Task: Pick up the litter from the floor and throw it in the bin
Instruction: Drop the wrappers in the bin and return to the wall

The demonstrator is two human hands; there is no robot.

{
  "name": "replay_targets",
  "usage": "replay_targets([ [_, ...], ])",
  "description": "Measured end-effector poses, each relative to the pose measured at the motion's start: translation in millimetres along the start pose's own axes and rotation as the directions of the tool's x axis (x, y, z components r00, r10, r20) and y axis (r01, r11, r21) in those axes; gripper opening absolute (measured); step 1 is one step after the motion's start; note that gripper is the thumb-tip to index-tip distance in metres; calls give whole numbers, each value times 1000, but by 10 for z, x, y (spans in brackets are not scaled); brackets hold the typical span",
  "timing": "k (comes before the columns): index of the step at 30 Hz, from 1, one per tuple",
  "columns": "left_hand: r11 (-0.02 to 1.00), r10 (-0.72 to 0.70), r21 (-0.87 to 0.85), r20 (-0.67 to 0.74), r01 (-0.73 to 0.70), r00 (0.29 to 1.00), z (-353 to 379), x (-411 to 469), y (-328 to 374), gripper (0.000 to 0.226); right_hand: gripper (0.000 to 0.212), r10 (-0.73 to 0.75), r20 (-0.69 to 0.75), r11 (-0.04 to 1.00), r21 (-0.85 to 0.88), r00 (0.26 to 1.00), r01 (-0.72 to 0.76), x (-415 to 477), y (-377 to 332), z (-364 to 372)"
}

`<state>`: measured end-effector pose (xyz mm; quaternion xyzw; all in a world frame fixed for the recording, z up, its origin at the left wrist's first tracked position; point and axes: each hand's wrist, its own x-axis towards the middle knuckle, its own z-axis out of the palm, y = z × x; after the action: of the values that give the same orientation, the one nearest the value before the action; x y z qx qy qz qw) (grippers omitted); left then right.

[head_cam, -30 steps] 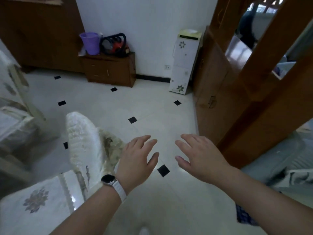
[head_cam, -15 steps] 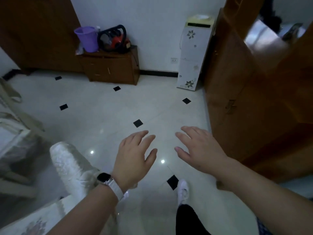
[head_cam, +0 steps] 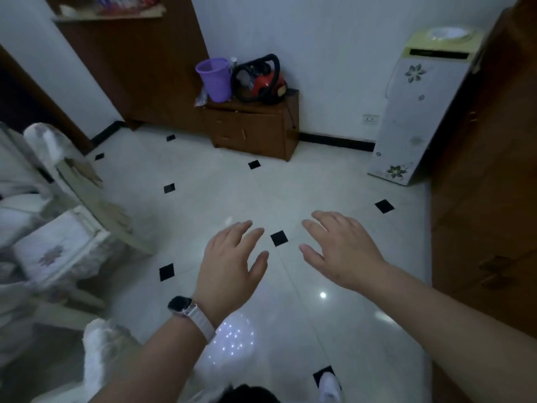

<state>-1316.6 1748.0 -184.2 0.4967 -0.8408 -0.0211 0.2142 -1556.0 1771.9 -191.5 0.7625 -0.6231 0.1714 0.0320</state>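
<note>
1. At 6 o'clock, lower centre of view: left hand (head_cam: 229, 266) and right hand (head_cam: 343, 251), both palm-down over the floor (head_cam: 220, 199), fingers spread apart, nothing held. A watch (head_cam: 180, 305) sits on the left wrist.
2. Hands lie side by side w/ a black tile inset (head_cam: 279, 238) showing between them; prob. raised ahead for balance or readiness while walking, not yet reaching for anything.
3. Litter: none visible on the open floor; its position can't be told from this view.
4. At 12 o'clock: low wooden cabinet (head_cam: 255, 126) against the wall, carrying a purple bucket (head_cam: 213, 78) & a red-black appliance (head_cam: 261, 80), touching or nearly so. Bucket may serve as the bin; judgement only.
5. At 2 o'clock: white floral-print dispenser (head_cam: 418, 112) beside the wooden door (head_cam: 488, 170).
6. At 9 o'clock: covered chairs (head_cam: 52, 242), close to the walking path.
7. Stage, est.: searching; pickup not begun. A white shoe (head_cam: 329, 385) at 6 o'clock suggests a step fwd.
</note>
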Motion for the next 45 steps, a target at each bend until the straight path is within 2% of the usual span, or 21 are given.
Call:
replay_targets([
  [8,987,-152,38,-61,154,987,167,710,-764,43,51,-133,12,991,18,991,133,1228,60,434],
  [16,979,-202,-50,-68,199,977,587,1775,-2006,43,52,-168,96,981,-87,981,176,2788,63,905],
  [21,986,-161,-46,-72,158,984,494,2551,-2776,45,52,-166,102,971,-157,981,180,3834,-25,1061],
  [26,983,-181,-35,-85,179,980,414,3134,-3347,44,52,-139,91,984,-102,986,148,4612,-206,1338],
  [30,987,-158,2,-81,159,984,464,3517,-3722,44,51,-183,107,980,-55,977,190,5202,-199,1607],
  [38,974,-206,91,-3,206,978,799,4681,-4379,46,50,-220,141,975,45,965,215,6623,323,2211],
  [42,957,-261,131,-15,260,965,877,5365,-4663,46,50,-257,165,965,89,952,246,7412,564,2402],
  [45,948,-258,183,-42,261,965,943,5860,-4875,46,49,-335,157,942,79,929,327,8034,734,2523],
])
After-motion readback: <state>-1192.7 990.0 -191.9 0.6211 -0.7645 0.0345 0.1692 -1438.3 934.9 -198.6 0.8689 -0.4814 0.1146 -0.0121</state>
